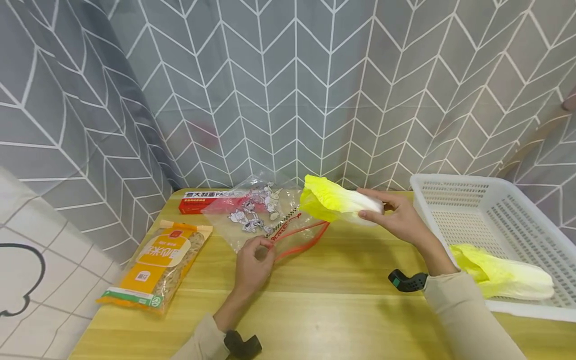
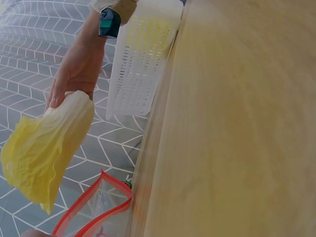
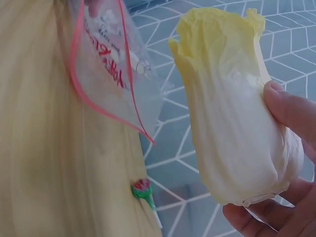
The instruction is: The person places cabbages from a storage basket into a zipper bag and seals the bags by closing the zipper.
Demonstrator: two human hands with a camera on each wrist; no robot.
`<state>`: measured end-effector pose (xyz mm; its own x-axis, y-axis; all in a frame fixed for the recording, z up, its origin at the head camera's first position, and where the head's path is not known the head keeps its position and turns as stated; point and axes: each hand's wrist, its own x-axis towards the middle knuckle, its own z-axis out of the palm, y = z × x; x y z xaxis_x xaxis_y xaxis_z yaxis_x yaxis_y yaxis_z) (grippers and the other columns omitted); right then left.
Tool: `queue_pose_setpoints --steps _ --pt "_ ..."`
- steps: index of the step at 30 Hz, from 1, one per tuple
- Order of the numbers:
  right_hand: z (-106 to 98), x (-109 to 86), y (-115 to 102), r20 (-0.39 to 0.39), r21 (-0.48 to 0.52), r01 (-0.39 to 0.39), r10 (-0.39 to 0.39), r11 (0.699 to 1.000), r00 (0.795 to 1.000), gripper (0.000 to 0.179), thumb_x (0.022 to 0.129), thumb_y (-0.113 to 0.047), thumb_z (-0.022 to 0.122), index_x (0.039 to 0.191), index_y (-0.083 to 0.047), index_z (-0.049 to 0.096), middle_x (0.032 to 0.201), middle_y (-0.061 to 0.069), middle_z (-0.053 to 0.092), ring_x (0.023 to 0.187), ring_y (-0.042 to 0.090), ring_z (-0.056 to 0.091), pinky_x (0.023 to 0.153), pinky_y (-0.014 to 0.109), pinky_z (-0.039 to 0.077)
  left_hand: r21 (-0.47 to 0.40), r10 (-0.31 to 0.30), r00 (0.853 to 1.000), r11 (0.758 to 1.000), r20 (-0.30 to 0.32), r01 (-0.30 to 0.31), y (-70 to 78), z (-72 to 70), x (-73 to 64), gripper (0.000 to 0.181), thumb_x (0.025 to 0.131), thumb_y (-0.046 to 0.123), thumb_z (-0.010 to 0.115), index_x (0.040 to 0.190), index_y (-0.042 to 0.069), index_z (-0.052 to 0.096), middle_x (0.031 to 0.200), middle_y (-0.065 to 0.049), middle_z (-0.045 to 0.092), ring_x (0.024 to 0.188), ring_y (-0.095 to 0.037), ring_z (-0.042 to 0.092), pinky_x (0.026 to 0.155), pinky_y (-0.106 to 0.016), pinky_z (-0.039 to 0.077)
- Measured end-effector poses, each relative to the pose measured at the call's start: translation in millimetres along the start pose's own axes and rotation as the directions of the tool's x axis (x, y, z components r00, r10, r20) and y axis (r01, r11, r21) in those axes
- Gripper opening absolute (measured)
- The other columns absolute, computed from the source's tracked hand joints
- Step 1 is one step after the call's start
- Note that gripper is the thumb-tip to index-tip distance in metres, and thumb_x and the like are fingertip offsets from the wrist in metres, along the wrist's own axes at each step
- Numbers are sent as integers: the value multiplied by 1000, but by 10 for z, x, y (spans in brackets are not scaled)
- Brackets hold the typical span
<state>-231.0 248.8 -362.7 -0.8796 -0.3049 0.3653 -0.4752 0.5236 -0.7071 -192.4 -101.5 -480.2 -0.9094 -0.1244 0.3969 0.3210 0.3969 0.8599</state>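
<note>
My right hand (image 1: 398,216) grips a small napa cabbage (image 1: 339,201) by its white base, thumb on one side and fingers on the other. Its yellow leafy end points left, in the air above the table. In the right wrist view the cabbage (image 3: 229,103) shows its cut base near my fingertips. My left hand (image 1: 255,264) pinches the edge of a clear printed zip bag (image 1: 256,215) with a red rim. The bag's mouth (image 2: 116,211) gapes apart in the left wrist view, facing the cabbage side.
A white perforated basket (image 1: 486,200) at the right holds another napa cabbage (image 1: 508,277). At the left lies an orange packet (image 1: 157,265) of dry food. A red pasta box (image 1: 191,205) sits behind the bag, by the curtain. A lollipop (image 3: 143,190) lies near the table's far edge.
</note>
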Motion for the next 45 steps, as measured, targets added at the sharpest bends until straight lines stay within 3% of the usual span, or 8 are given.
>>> queue_pose_setpoints --steps 8,21,24,29,33,38,45 --pt "249 -99 57 -25 98 -13 16 995 1000 50 90 -13 77 138 -17 65 139 11 66 90 7 61 76 22 50 16 6 1000 1000 0 -6 12 -4 -3 10 81 3 75 85 12 72 100 -5 76 107 -24 68 94 -45 51" --pt "422 -203 148 7 205 -47 46 978 999 48 91 -10 75 138 -15 65 143 14 63 93 8 62 75 23 50 2 3 1000 1000 7 -3 18 -5 3 12 82 2 75 85 13 71 99 -3 76 105 -25 67 97 -47 50" --pt "443 -213 167 36 219 -49 42 975 998 48 91 -10 75 138 -12 64 141 8 65 95 8 62 77 23 50 -2 2 1000 1000 -1 -2 21 -4 4 10 83 4 75 85 12 72 99 -3 76 105 -24 67 97 -47 50" --pt "450 -234 204 80 250 -51 32 967 996 49 92 -8 74 139 -8 62 134 -13 67 95 10 64 78 24 53 2 -21 1000 1000 10 21 29 -20 0 5 86 10 75 85 14 72 97 0 75 100 -20 66 94 -43 48" --pt "439 -261 221 112 293 -59 27 954 993 49 92 -5 73 140 -8 62 132 -21 66 97 10 65 80 25 53 24 -1 1000 1000 3 1 36 -29 12 8 87 11 76 83 14 71 94 1 75 94 -18 65 88 -39 50" --pt "445 -264 190 174 334 -46 -13 941 985 48 91 -2 72 138 -3 62 131 -17 68 102 9 66 85 23 53 27 14 1000 1000 -25 -14 40 -21 48 8 88 9 76 83 13 71 90 -1 75 91 -19 66 86 -39 51" --pt "545 -260 182 301 326 -139 37 935 953 48 92 -10 75 138 -8 63 132 1 70 100 12 67 82 26 56 -22 -36 996 999 -77 35 80 -21 2 4 88 9 74 86 7 73 94 -5 74 93 -20 66 86 -37 52"
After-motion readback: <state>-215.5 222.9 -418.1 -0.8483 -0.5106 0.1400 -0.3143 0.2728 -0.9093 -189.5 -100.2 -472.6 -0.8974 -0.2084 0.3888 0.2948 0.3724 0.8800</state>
